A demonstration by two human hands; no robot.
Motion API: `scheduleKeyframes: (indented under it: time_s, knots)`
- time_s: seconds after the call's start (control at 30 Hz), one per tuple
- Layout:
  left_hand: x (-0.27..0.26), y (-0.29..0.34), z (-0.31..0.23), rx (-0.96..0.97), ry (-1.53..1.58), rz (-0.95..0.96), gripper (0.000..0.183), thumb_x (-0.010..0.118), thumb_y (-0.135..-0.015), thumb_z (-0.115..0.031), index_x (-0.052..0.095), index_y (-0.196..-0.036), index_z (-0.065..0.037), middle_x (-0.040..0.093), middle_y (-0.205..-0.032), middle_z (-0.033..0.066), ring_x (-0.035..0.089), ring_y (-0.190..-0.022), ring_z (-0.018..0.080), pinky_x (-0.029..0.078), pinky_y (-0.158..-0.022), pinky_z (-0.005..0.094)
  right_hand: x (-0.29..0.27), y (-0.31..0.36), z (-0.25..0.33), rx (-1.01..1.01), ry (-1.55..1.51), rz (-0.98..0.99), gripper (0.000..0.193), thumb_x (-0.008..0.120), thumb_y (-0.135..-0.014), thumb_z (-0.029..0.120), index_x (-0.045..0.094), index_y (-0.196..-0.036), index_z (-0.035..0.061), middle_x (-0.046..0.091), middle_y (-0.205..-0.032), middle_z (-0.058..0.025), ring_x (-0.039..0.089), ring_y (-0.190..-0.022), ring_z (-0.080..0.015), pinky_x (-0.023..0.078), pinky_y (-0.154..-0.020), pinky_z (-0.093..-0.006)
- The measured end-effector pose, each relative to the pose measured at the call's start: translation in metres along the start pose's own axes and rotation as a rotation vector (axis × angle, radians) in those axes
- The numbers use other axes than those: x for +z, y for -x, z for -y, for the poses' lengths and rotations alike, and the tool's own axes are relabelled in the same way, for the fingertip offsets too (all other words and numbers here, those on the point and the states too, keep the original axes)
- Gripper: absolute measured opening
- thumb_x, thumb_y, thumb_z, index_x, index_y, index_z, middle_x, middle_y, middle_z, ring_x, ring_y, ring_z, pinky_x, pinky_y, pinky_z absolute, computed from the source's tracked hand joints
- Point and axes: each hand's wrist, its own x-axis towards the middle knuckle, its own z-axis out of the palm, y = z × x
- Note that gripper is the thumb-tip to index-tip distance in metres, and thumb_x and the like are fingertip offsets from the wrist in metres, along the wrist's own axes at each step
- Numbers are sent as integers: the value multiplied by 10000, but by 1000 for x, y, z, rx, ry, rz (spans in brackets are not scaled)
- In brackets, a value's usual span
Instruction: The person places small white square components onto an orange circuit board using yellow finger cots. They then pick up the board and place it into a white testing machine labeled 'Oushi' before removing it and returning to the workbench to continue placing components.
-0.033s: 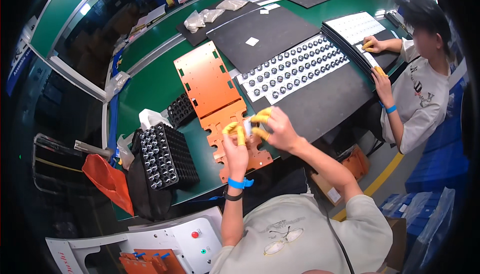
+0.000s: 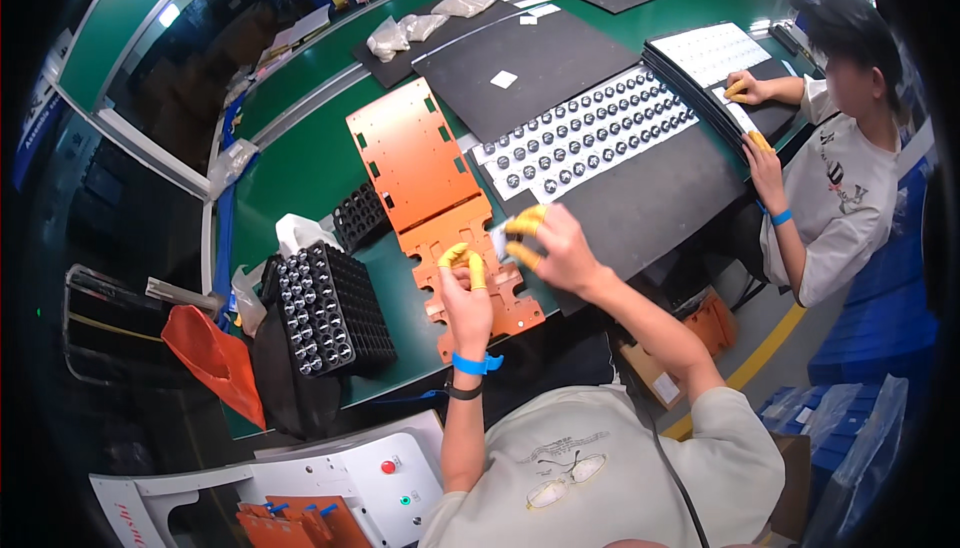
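Note:
Yellow finger cots cover the fingertips of both my hands. My left hand [image 2: 464,293] is above the near part of an orange plate [image 2: 415,163] with cutouts, its thumb and fingers drawn together; whatever they pinch is too small to tell. Just to its right, my right hand [image 2: 562,248] grips a small whitish piece [image 2: 498,239] between thumb and fingers, over the plate's right edge. The piece is blurred, so its kind cannot be told. To the right of the plate, a white sheet [image 2: 545,188] carries rows of round black parts.
On the left stand a black tray [image 2: 365,313] of shiny round parts and a smaller black tray [image 2: 360,220]. Dark mats [image 2: 540,58] and plastic bags [image 2: 388,41] lie farther back. A co-worker [image 2: 840,178] on the right handles a white strip over stacked sheets [image 2: 715,53].
My left hand has shifted slightly left. My right hand has moved a little up and left, still gripping the whitish piece.

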Motion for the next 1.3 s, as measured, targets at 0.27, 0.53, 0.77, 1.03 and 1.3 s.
scheduleKeyframes:
  time_s: [0.27, 0.53, 0.77, 1.03, 1.3]
  knots:
    - [-14, 10, 4, 109, -167, 44, 240, 620, -965, -55, 596, -1199, -8, 608, -956, 50, 558, -764, 98, 488, -681, 230, 7, 6, -64, 65, 331, 112, 203, 778, -749, 109, 686, -917, 44, 628, -951, -76, 555, -939, -271, 424, -877, -406]
    - [-14, 10, -7, 188, -163, 59, 232, 647, -930, -37, 633, -1160, -10, 530, -947, 40, 516, -757, 123, 476, -662, 249, 16, 1, -79, 147, 449, 149, 205, 786, -756, 156, 698, -917, 65, 588, -954, -73, 543, -984, -262, 392, -914, -419]
    - [-16, 10, -8, 168, -192, 65, 217, 655, -909, 2, 653, -1126, 8, 550, -947, 35, 509, -765, 107, 468, -694, 247, 18, -2, -86, 138, 474, 144, 222, 791, -751, 154, 691, -928, 65, 589, -962, -87, 538, -979, -272, 397, -918, -420]
    - [-17, 10, -6, 198, -222, 97, 226, 668, -912, -41, 651, -1136, -14, 527, -894, 49, 496, -735, 154, 485, -678, 279, 18, -3, -85, 138, 493, 156, 231, 789, -756, 166, 692, -940, 67, 596, -981, -93, 538, -984, -278, 401, -911, -416]
    - [-18, 11, -11, 190, -241, 107, 212, 673, -909, -45, 655, -1117, -9, 529, -877, 56, 496, -714, 164, 483, -660, 288, 11, -3, -80, 109, 523, 162, 237, 782, -760, 161, 690, -955, 62, 590, -987, -103, 537, -983, -286, 398, -911, -415]
